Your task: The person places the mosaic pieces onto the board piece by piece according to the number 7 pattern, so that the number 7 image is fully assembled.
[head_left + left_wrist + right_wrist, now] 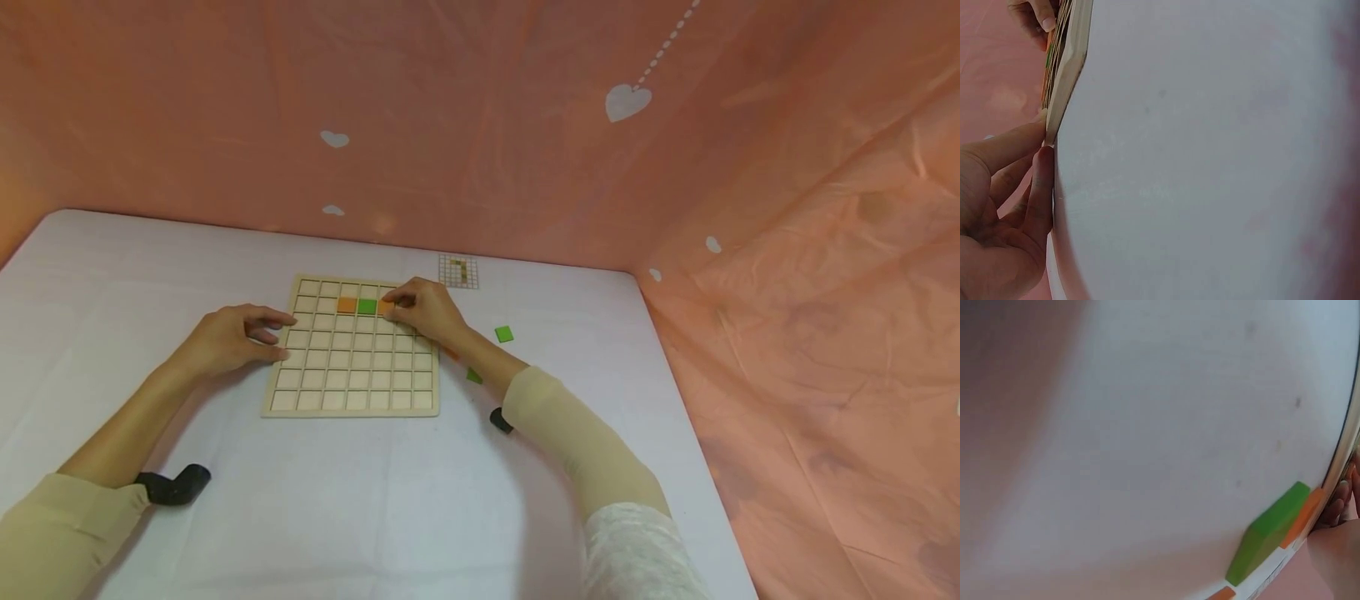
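A wooden grid board [351, 413] lies on the white table. In its second row from the far edge sit an orange tile [346, 305] and, just right of it, a green tile [367, 307]. My right hand [429, 310] pinches another orange tile [386, 307] between thumb and fingers, at the cell right of the green one; whether it is fully seated cannot be seen. At the board's left edge, my left hand [231, 340] touches the rim with thumb and fingers extended. The left wrist view shows those fingertips [1043, 156] against the board's edge.
Right of the board lie a green tile [504, 334], a second green piece [474, 376] and an orange piece [452, 354] partly under my right forearm. A small card with a printed grid pattern [459, 272] lies behind the board. A pink curtain [465, 125] borders the table.
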